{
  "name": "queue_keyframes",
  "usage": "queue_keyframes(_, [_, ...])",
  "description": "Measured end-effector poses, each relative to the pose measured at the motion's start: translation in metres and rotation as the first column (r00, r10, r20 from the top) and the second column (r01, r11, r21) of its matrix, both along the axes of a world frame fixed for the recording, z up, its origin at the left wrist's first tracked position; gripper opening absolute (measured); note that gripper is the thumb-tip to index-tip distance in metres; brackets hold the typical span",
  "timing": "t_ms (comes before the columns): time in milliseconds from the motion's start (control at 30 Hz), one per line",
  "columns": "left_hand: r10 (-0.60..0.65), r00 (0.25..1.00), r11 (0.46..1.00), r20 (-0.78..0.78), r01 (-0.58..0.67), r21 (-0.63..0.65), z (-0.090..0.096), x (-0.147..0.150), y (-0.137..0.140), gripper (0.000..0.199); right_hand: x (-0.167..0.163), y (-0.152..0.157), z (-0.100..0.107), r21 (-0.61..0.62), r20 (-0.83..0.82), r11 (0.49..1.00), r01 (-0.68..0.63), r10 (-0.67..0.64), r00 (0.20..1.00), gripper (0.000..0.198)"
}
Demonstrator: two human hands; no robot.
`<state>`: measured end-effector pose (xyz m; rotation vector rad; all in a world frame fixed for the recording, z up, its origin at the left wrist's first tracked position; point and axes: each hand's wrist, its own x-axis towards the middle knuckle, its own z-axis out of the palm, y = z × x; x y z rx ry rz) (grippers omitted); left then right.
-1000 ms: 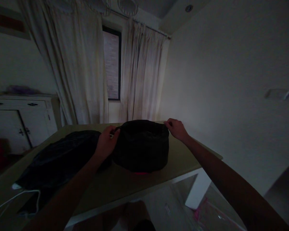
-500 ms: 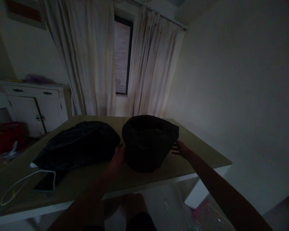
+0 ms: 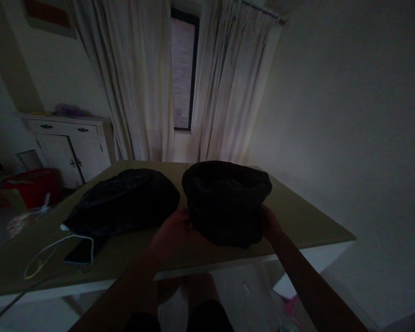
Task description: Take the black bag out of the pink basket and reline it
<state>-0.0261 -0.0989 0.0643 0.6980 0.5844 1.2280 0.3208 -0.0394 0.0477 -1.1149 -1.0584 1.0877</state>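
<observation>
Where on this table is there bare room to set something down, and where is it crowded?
Free: the table right of the round black bag, and the near-left corner beyond the phone. Crowded: the middle, where the left hand sits between that bag and the flat black bag.

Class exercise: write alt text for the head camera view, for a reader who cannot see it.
In a dim room, a person's left hand and right hand press against opposite sides of a round black fabric bag standing open on a pale green table. A second, flatter black fabric bundle lies to its left, with a dark phone on a white cable nearer the table's edge.
</observation>
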Motion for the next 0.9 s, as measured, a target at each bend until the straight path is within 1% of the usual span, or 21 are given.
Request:
queue_keyframes(67, [0.1,0.992,0.979,-0.074,-0.085,0.183,0.011,0.005,-0.004,0.037,0.005,-0.006,0.015,0.065,-0.083,0.997,0.049,-0.044,0.996,0.039])
queue_keyframes(100, [0.183,0.974,0.945,-0.136,-0.136,0.297,0.015,0.008,-0.005,0.037,0.007,-0.009,0.023,0.111,-0.122,0.992,0.067,-0.053,0.991,0.039])
queue_keyframes(133, [0.284,0.939,0.89,-0.196,-0.181,0.419,0.017,0.011,-0.004,0.033,0.009,-0.012,0.03,0.163,-0.147,0.984,0.073,-0.049,0.988,0.037])
queue_keyframes(167, [0.391,0.886,0.817,-0.25,-0.209,0.538,0.018,0.013,-0.002,0.029,0.011,-0.014,0.036,0.208,-0.157,0.976,0.072,-0.039,0.987,0.035])
queue_keyframes(200, [0.502,0.813,0.732,-0.294,-0.219,0.645,0.018,0.016,0.001,0.026,0.012,-0.016,0.041,0.242,-0.154,0.967,0.076,-0.039,0.987,0.034])
queue_keyframes(233, [0.615,0.723,0.642,-0.316,-0.227,0.732,0.016,0.018,0.005,0.025,0.012,-0.017,0.044,0.269,-0.137,0.959,0.084,-0.048,0.989,0.035])
queue_keyframes(300, [0.798,0.518,0.477,-0.309,-0.231,0.848,0.011,0.022,0.013,0.034,0.012,-0.017,0.048,0.311,-0.065,0.944,0.109,-0.093,0.994,0.041])
queue_keyframes(333, [0.858,0.423,0.408,-0.29,-0.219,0.886,0.009,0.024,0.018,0.042,0.011,-0.017,0.048,0.333,-0.021,0.935,0.119,-0.119,0.993,0.044])
queue_keyframes(367, [0.9,0.347,0.346,-0.264,-0.199,0.917,0.008,0.025,0.022,0.051,0.01,-0.017,0.048,0.357,0.02,0.925,0.129,-0.146,0.989,0.047])
queue_keyframes(400, [0.925,0.294,0.296,-0.239,-0.168,0.94,0.008,0.025,0.026,0.058,0.009,-0.017,0.048,0.378,0.057,0.915,0.141,-0.175,0.983,0.047])
queue_keyframes(433, [0.939,0.265,0.258,-0.22,-0.119,0.959,0.01,0.025,0.03,0.063,0.007,-0.018,0.048,0.392,0.092,0.907,0.152,-0.203,0.975,0.044])
queue_keyframes(467, [0.946,0.253,0.221,-0.202,-0.052,0.974,0.014,0.024,0.032,0.062,0.006,-0.019,0.049,0.397,0.124,0.903,0.161,-0.227,0.966,0.04])
queue_keyframes(533, [0.954,0.256,0.133,-0.154,0.098,0.986,0.027,0.022,0.034,0.047,0.001,-0.022,0.051,0.379,0.178,0.912,0.158,-0.24,0.954,0.042])
queue_keyframes(600, [0.958,0.271,0.037,-0.098,0.223,0.974,0.043,0.022,0.033,0.026,-0.004,-0.024,0.053,0.338,0.217,0.931,0.139,-0.22,0.951,0.055])
queue_keyframes(633, [0.959,0.271,0.002,-0.078,0.268,0.963,0.052,0.023,0.031,0.018,-0.007,-0.025,0.054,0.316,0.232,0.939,0.135,-0.215,0.949,0.06])
queue_keyframes(667, [0.963,0.26,-0.014,-0.069,0.305,0.952,0.059,0.024,0.029,0.014,-0.009,-0.025,0.054,0.297,0.247,0.945,0.139,-0.217,0.944,0.063])
queue_keyframes(700, [0.969,0.238,-0.012,-0.072,0.335,0.942,0.066,0.027,0.027,0.015,-0.011,-0.025,0.054,0.283,0.255,0.947,0.153,-0.228,0.94,0.066])
queue_keyframes(767, [0.979,0.185,0.016,-0.089,0.364,0.931,0.075,0.031,0.023,0.025,-0.014,-0.024,0.055,0.288,0.226,0.931,0.222,-0.292,0.929,0.069])
queue_keyframes(800, [0.982,0.162,0.032,-0.096,0.358,0.933,0.077,0.033,0.021,0.03,-0.014,-0.023,0.057,0.31,0.19,0.908,0.28,-0.348,0.918,0.068])
queue_keyframes(833, [0.983,0.152,0.041,-0.099,0.343,0.938,0.079,0.035,0.02,0.034,-0.013,-0.021,0.061,0.344,0.147,0.872,0.347,-0.415,0.898,0.065])
queue_keyframes(900, [0.982,0.162,0.043,-0.097,0.312,0.949,0.08,0.038,0.018,0.039,-0.009,-0.015,0.074,0.414,0.09,0.783,0.463,-0.542,0.836,0.057])
